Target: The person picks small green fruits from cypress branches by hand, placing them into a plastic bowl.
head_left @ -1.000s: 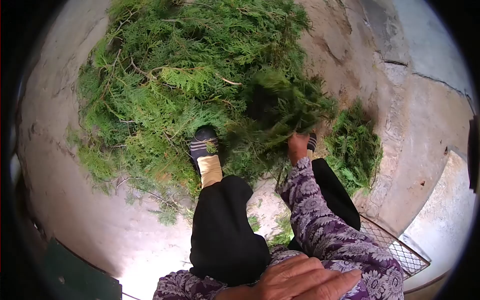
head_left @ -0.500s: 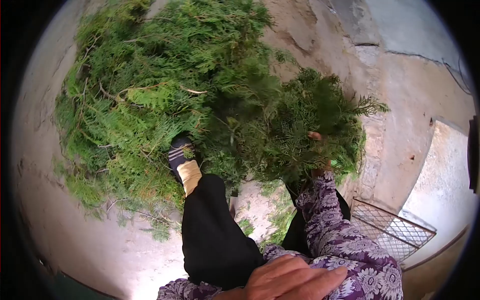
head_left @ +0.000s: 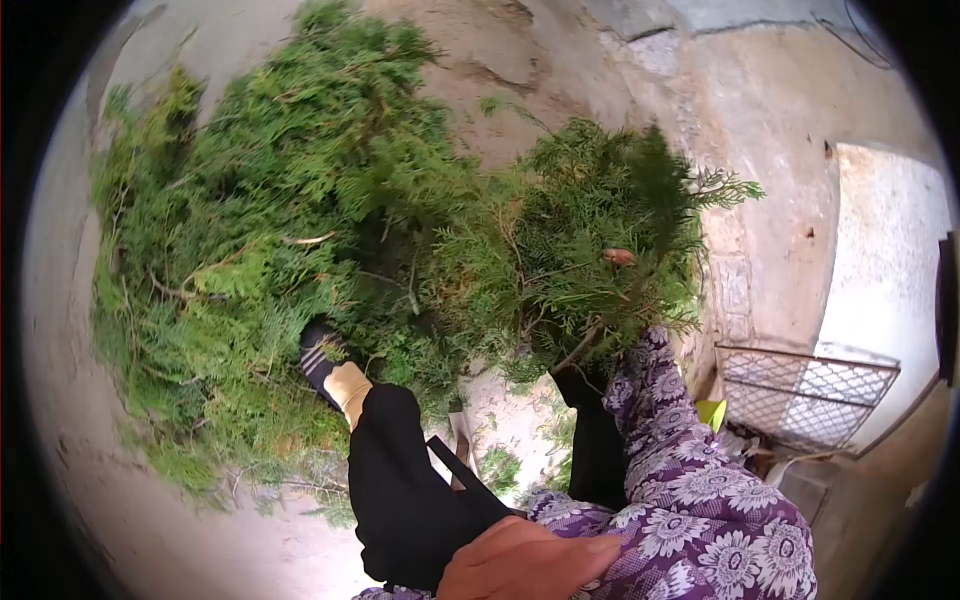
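Observation:
Near the bottom edge, my left hand (head_left: 530, 562) rests by my lap, against the purple flowered sleeve (head_left: 690, 490); its fingers lie together and no object shows in it. My right hand (head_left: 620, 258) is mostly hidden inside a bundle of green leafy branches (head_left: 570, 220), and only a bit of its fingers shows among the leaves. The bundle stands above my right leg. To the left of it spreads a large heap of cut green branches (head_left: 230, 220), with my shoe (head_left: 320, 360) against its lower edge.
A metal mesh grille (head_left: 805, 395) leans at the right, near a pale slab (head_left: 880, 250). Between my legs are a grey-brown upright tool (head_left: 461, 440), partly hidden, and loose green bits on the floor (head_left: 500, 400). A cable lies at the upper right.
The view has shifted, with the grille now higher and more visible. The leafy bundle has turned somewhat, showing a bare stem near my sleeve. My left hand has moved slightly left and down.

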The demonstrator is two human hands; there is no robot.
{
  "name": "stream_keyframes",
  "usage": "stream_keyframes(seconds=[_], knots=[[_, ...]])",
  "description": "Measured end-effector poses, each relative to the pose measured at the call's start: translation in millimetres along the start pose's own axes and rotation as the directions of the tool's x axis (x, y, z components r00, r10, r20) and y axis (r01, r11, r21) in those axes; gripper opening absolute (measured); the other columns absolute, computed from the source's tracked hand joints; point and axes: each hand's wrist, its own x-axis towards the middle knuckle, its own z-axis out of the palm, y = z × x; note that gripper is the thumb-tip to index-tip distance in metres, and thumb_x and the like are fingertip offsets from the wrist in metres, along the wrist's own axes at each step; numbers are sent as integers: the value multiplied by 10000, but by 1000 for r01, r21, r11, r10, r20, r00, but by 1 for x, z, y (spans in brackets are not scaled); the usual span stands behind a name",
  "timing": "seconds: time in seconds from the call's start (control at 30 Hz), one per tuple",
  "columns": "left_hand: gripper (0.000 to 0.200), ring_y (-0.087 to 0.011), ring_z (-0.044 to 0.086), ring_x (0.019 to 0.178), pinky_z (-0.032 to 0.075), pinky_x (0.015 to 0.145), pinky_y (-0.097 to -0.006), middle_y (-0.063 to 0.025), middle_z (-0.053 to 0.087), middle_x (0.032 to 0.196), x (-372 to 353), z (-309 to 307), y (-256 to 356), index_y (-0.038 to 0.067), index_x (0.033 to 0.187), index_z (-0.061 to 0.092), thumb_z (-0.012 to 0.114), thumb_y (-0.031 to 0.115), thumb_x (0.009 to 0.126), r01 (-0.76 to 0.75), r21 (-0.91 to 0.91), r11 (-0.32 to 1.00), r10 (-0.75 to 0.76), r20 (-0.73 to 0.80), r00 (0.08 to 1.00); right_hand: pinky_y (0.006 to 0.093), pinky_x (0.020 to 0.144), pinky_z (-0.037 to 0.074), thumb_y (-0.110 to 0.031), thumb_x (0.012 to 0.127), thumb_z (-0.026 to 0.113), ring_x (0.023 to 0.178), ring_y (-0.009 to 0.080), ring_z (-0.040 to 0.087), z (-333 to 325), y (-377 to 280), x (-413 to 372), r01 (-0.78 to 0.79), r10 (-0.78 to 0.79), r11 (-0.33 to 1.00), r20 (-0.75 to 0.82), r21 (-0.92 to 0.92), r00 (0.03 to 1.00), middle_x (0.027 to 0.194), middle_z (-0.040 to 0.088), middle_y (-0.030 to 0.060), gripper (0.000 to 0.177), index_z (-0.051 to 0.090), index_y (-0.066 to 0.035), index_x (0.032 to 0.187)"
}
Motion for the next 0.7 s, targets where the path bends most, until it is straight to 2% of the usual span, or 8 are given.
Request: stream_keyframes(seconds=[0.07,0.17,0.23,0.27,0.3,0.4,0.57,0.7], knots=[[507,-281,606,697,468,597,-332,-170,623,795,-4,-1,-11,-93,961,570,707,300,672,-7,-28,1000,8,36,999,263,502,444,-142,835,520,616,127,534,-6,-6,7,8,-7,1000,-61,8,998,778,575,31,250,562,-23,1051],[560,-258,603,675,470,590,-311,-174,612,791,-3,6,-16,-102,1014,545,711,317,683,-32,10,999,28,272,962,259,496,439,-146,838,513,611,125,530,-64,-20,19,27,-24,1000,-169,16,985,770,572,30,245,568,-23,1042],[594,-224,594,682,466,585,-272,-168,600,796,-1,30,1,-102,1067,521,687,347,716,367,-114,923,-375,-49,926,255,492,435,-149,840,509,607,124,527,-114,-25,11,39,-33,999,-250,19,968,765,571,29,241,572,-23,1036],[589,-206,590,713,474,605,-253,-166,594,801,-4,25,-11,-100,1111,496,635,359,769,253,5,967,-253,65,965,254,490,434,-150,841,507,605,123,526,-137,-29,16,41,-34,999,-287,20,957,762,570,28,240,574,-23,1032],[589,-206,590,713,474,605,-253,-166,594,801,-1,29,-11,-100,1111,496,635,359,769,254,5,967,-253,93,963,252,488,432,-151,841,504,603,123,525,-156,-32,17,42,-33,999,-320,23,947,759,569,28,239,577,-23,1029],[596,-214,589,745,493,647,-278,-173,592,838,2,45,-14,-106,1120,484,597,382,797,342,77,937,-346,50,937,247,482,427,-155,844,498,597,121,521,-226,-38,37,38,-21,999,-397,35,918,751,567,27,236,583,-22,1020],[601,-210,580,755,483,654,-282,-193,575,937,2,56,-33,-102,1164,446,602,352,803,378,142,915,-397,140,907,239,471,418,-161,849,487,587,117,514,-343,-31,40,26,4,998,-485,55,874,738,563,24,235,593,-22,1005],[599,-203,578,751,485,676,-307,-190,578,930,7,70,-44,-83,1189,430,600,348,809,531,144,835,-548,136,825,233,463,411,-167,852,478,580,115,508,-383,-11,42,10,35,997,-543,80,839,727,560,22,236,601,-22,993]])
